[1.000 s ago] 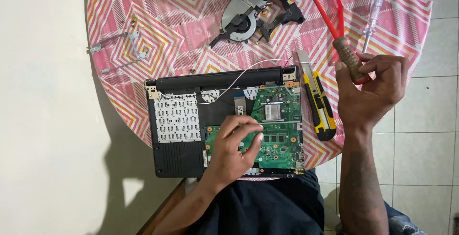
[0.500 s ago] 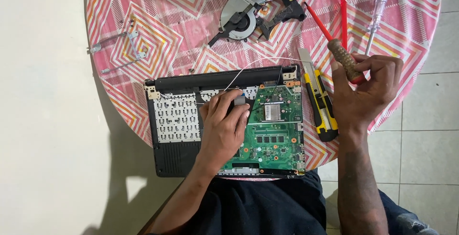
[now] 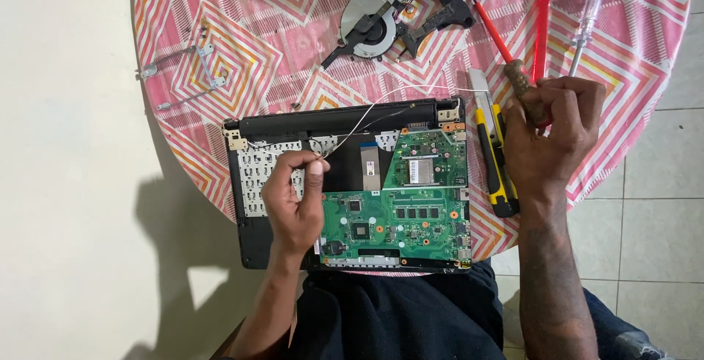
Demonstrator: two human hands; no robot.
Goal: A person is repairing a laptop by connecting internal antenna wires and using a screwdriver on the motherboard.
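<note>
An opened laptop base (image 3: 253, 239) lies in front of me on a round table with a pink patterned cloth (image 3: 249, 37). Its green circuit board (image 3: 411, 210) fills the right half. My left hand (image 3: 293, 202) pinches thin white and black wires (image 3: 367, 114) at the base's left centre; they run up and right towards the hinge edge. My right hand (image 3: 550, 140) is beside the laptop's right edge, closed on a screwdriver (image 3: 513, 67) with a brown handle and red shaft pointing up-left.
A yellow-and-black utility knife (image 3: 495, 162) lies just right of the laptop. A cooling fan with heat pipe (image 3: 374, 23) sits further back. A clear-handled tester screwdriver (image 3: 590, 1) and metal brackets (image 3: 183, 70) rest on the cloth. White floor tiles surround the table.
My left hand has left the green board, moved up-left and taken the thin wires, pulling them left. My right hand with the screwdriver has barely moved.
</note>
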